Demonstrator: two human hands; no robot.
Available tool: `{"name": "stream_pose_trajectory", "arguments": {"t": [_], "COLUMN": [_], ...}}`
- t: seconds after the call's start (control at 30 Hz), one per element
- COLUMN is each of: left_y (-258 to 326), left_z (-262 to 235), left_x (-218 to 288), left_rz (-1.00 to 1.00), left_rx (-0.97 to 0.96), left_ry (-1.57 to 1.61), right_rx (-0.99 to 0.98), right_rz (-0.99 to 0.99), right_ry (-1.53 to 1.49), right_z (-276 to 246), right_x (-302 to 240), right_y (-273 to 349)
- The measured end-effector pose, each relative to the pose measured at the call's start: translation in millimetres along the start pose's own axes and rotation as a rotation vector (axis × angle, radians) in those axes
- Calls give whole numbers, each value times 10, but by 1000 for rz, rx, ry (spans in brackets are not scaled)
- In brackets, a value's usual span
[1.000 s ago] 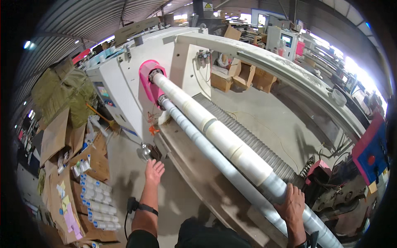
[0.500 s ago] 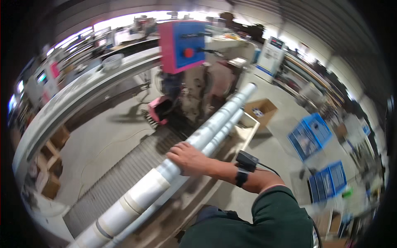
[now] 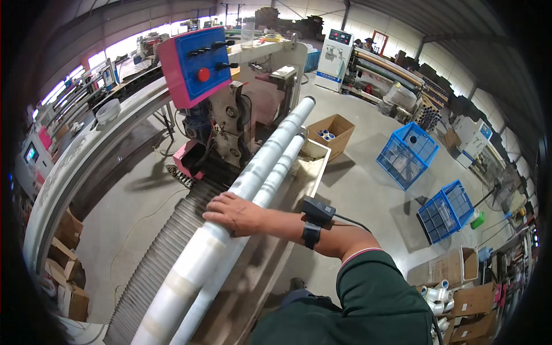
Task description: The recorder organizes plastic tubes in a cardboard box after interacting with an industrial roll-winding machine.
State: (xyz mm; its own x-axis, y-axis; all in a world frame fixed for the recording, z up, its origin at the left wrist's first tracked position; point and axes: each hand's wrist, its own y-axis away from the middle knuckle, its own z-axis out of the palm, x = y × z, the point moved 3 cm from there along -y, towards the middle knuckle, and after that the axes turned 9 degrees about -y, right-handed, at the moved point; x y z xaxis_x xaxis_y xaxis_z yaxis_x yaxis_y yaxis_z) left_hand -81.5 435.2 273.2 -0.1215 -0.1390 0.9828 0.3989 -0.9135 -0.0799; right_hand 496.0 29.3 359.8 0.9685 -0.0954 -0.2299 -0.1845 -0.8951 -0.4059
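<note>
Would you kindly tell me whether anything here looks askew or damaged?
Nothing clearly stands out: the two rollers lie side by side, the right hand resting on one. The blue crates look tilted, but that is probably lens distortion.

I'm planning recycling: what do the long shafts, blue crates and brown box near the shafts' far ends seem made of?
Shafts: perhaps metal, given their smooth, greyish sheen, though a plastic coating is possible.
Crates: probably moulded plastic, smooth-looking, by their even blue colour and lattice walls.
Box: most likely matt cardboard, shown by its plain brown, flat walls.

The 2 rollers (image 3: 271, 151) are whitish, the control panel (image 3: 204, 58) blue.
</note>
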Motion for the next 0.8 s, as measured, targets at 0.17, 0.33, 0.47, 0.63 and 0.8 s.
{"name": "stream_pose_trajectory", "arguments": {"t": [0.17, 0.33, 0.47, 0.63, 0.8], "left_y": [381, 1015, 1780, 2904, 3495], "left_z": [220, 670, 1236, 1683, 2134], "left_x": [-205, -499, -688, -43, 122], "left_rz": [-71, -129, -273, -284, -244], "left_rx": [-39, -111, -182, -115, -65], "left_ry": [40, 74, 218, 217, 207], "right_rx": [42, 133, 132, 219, 330], "right_rz": [128, 269, 353, 297, 215], "right_ry": [111, 268, 284, 233, 200], "right_z": [-324, -786, -1195, -1208, -1247], "right_x": [874, 1990, 2712, 3141, 3223], "right_y": [440, 1002, 1292, 1545, 1573]}}
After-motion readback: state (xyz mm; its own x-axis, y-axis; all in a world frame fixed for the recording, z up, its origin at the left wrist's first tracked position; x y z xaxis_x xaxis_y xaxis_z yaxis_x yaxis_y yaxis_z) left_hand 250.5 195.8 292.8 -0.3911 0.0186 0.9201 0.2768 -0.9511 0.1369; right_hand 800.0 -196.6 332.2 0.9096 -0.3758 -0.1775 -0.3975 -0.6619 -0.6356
